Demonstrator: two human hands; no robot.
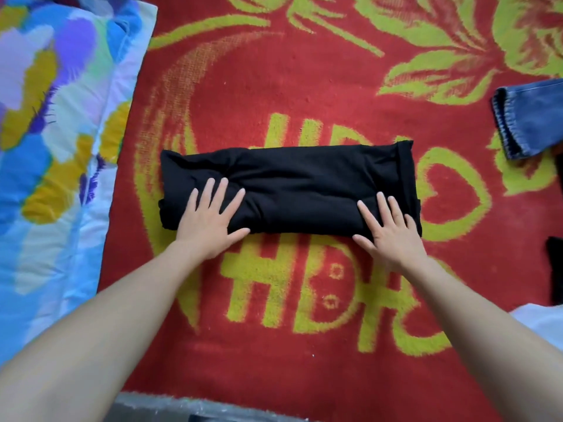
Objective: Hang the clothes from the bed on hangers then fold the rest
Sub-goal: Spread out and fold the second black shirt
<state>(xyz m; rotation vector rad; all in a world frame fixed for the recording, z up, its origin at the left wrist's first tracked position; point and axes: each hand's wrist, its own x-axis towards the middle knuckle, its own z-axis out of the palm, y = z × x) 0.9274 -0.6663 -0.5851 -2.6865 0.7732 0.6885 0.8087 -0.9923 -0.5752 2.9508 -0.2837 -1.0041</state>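
Now | black garment (pixel 292 181) long axis left-right | hands flat on it

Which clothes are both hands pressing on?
The folded black garment in the middle of the red blanket: the left hand and right hand lie flat on it. The blue jeans lie untouched at the right edge.

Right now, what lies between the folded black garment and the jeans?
Only bare red-and-yellow blanket separates the black garment from the jeans, as the head view shows.
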